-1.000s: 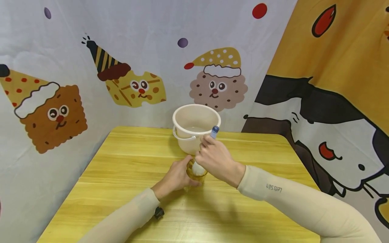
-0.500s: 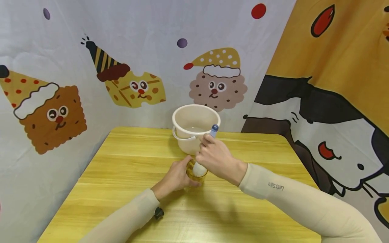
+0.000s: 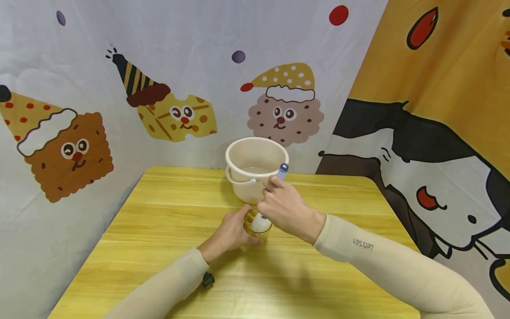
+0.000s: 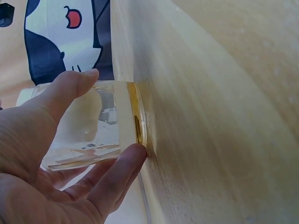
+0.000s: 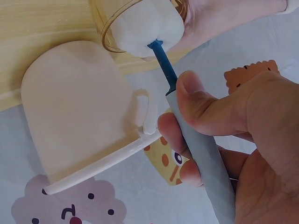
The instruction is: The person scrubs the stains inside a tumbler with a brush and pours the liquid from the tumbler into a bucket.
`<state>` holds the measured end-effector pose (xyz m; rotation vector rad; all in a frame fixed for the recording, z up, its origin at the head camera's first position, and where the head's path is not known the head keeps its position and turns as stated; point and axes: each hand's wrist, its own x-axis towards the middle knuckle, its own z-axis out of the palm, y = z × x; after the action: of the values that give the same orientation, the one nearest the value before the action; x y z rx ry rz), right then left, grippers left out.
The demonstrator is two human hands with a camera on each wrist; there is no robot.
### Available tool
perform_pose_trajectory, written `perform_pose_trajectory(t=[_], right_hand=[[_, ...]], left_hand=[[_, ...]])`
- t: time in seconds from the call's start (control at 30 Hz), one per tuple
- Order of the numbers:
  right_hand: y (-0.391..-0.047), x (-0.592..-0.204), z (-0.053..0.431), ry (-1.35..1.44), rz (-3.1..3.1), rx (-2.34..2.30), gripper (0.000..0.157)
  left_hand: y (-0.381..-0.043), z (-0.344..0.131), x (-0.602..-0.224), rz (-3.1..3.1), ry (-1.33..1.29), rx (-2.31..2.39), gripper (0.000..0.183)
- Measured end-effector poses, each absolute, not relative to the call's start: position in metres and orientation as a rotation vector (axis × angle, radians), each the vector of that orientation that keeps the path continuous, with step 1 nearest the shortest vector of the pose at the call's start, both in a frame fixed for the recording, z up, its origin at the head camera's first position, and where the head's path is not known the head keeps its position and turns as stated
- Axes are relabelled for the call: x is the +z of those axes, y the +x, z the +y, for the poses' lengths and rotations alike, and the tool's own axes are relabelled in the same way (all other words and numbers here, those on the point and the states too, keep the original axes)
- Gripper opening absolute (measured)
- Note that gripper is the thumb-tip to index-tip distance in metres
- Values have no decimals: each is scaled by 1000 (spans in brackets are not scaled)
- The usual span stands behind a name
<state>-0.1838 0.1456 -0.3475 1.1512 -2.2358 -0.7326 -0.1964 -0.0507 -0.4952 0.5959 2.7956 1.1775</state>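
Note:
An amber-tinted clear glass stands upright on the table in the head view. My left hand grips it round the side, thumb on one side and fingers on the other, as the left wrist view shows. Inside the glass sits the white sponge head of a cup brush. My right hand holds the brush by its grey-blue handle, with the thumb along it. The handle leans up and away, its blue end showing above the fist. How deep the sponge reaches is partly hidden by my right hand.
Just behind the hands a cream bucket stands on the yellow wood-grain table, its handle hanging at the front. A small dark device is by my left wrist. Cartoon-printed cloth hangs behind the table.
My right hand has shifted very slightly and the brush handle's end has moved a little, first left, then right. The left hand and the glass stay in place.

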Motion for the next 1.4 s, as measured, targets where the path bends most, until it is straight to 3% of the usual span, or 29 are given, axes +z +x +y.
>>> perform_pose_trajectory(t=[1.4], right_hand=[[-196,-390,138,1181,-2181,-749,11]], left_hand=[[-196,-53,-497,2809,659,1195,89]])
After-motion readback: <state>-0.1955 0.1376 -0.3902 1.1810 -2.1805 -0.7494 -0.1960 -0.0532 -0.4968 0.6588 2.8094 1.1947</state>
